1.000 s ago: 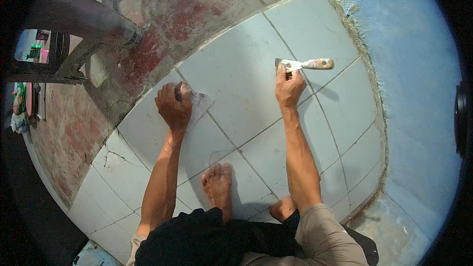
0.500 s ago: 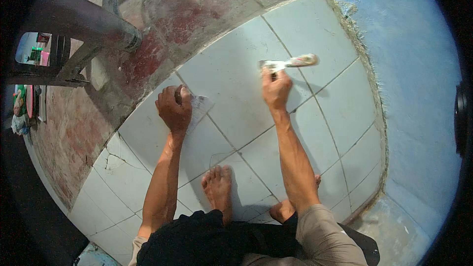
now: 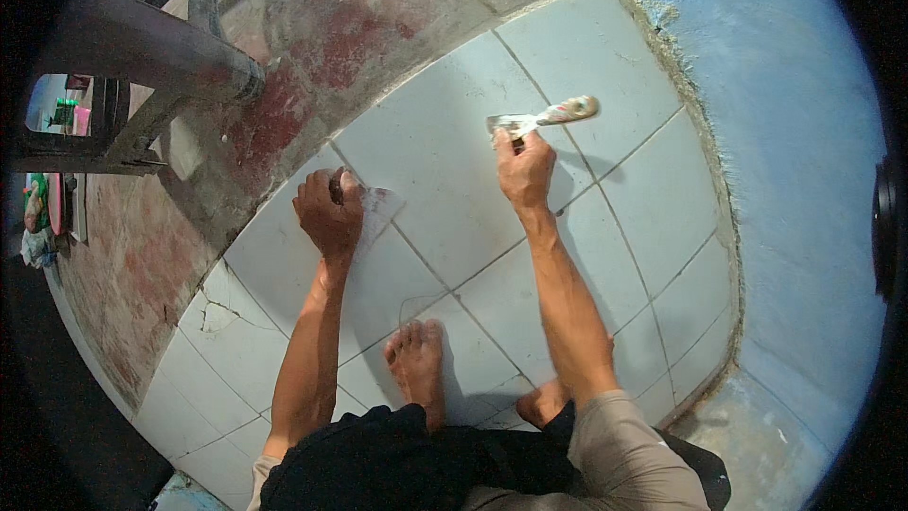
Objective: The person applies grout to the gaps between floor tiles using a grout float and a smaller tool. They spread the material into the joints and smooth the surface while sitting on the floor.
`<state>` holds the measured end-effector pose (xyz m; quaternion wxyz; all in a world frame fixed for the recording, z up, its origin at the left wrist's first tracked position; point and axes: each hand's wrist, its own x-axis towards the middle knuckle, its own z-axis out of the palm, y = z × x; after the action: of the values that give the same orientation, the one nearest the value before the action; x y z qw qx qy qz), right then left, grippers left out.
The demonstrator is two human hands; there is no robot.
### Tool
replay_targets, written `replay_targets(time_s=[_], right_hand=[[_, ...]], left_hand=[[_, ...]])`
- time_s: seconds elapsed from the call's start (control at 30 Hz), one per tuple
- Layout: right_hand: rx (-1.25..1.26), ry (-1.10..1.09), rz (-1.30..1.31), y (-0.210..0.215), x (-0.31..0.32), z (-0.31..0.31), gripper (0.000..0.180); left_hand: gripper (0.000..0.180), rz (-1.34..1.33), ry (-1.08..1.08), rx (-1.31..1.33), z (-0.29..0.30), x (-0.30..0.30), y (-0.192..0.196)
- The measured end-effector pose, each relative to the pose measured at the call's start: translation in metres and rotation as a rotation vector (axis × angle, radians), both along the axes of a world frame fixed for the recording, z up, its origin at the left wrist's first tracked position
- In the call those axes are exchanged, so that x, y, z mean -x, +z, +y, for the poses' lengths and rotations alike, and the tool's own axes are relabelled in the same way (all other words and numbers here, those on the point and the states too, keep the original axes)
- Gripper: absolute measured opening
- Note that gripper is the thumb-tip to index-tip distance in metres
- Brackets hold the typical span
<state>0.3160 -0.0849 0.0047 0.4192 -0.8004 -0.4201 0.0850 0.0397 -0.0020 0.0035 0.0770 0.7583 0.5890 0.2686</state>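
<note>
My right hand (image 3: 526, 170) is closed, its fingertips pinching a putty knife (image 3: 567, 112) at its white-smeared blade. The knife's pale, speckled handle sticks out to the right, held above the white floor tiles (image 3: 435, 170). To the left, my left hand (image 3: 328, 215) is curled closed with the thumb up. A piece of thin, see-through plastic (image 3: 380, 203) comes out from its right side, over a tile joint. How far the plastic runs inside the fist is hidden.
A rough blue wall (image 3: 785, 180) rises on the right. Dark wooden furniture (image 3: 180, 52) stands at the upper left on a worn red-grey floor (image 3: 331, 28). One tile (image 3: 219, 308) is cracked at the left. My bare foot (image 3: 414, 364) rests on the tiles below my hands.
The putty knife and my right hand have shifted slightly left, and the handle now tilts up a little more. My left hand keeps its grip, nearly in place. The view has moved slightly.
</note>
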Motion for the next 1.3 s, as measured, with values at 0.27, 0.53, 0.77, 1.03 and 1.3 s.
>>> replay_targets(time_s=[0.27, 0.53, 0.77, 1.03, 1.3], right_hand=[[-0.014, -0.071, -0.076, -0.004, -0.025, 0.018, 0.028], [0.013, 0.090, -0.108, -0.004, 0.003, 0.020, 0.031], [0.042, 0.062, -0.020, -0.003, 0.002, 0.023, 0.029], [0.003, 0.168, -0.107, 0.002, 0.026, 0.026, 0.031], [0.060, 0.217, -0.029, -0.001, 0.037, 0.023, 0.028]], left_hand=[[0.017, -0.011, -0.027, -0.002, -0.002, -0.004, 0.004], [0.016, -0.036, -0.011, -0.013, -0.003, -0.004, 0.006], [0.018, -0.006, -0.009, -0.001, -0.001, -0.005, 0.004], [0.017, -0.033, 0.011, -0.002, -0.002, -0.004, 0.004], [0.016, -0.039, -0.004, 0.027, -0.004, -0.008, 0.008]])
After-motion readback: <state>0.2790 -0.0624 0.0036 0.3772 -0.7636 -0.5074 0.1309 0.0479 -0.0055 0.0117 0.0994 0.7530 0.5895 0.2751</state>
